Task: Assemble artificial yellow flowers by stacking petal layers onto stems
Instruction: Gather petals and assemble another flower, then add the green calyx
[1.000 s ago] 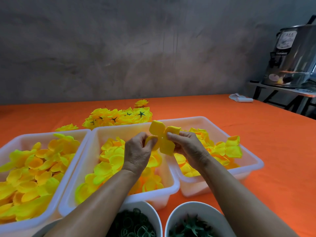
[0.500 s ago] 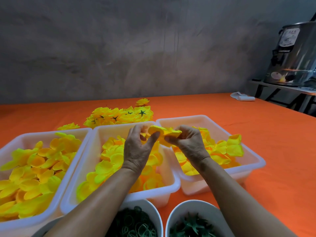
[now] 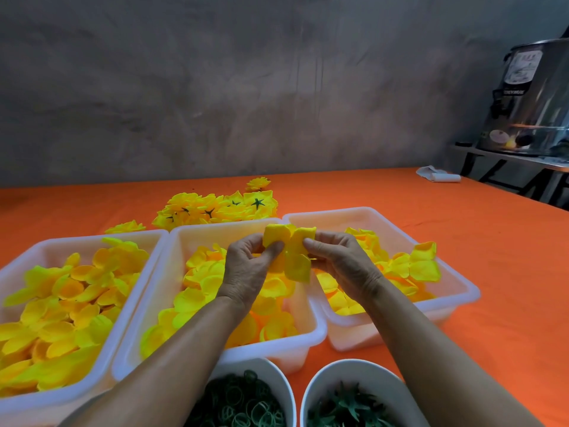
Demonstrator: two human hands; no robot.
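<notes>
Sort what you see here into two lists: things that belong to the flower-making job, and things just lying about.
Job: petal layer held by both hands, left and right; three petal trays; bowl of green rings; bowl of green stars; finished flowers.

Lying about: metal urn; white cloth.

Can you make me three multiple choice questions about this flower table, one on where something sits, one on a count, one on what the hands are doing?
1. Where does the pile of finished flowers lie?
A. on the orange table beyond the bins
B. inside the right bin
C. in a round bowl

2. How many white rectangular bins hold yellow petals?
A. two
B. three
C. five

3. What are the hands doing?
A. both resting flat on the table
B. only one holds anything
C. both pinch one petal layer

Answers: 1 A, the flowers rest on the cloth behind the middle bin. 2 B, left bin, middle and right bin. 3 C, left hand and right hand both grip the petal layer.
</notes>
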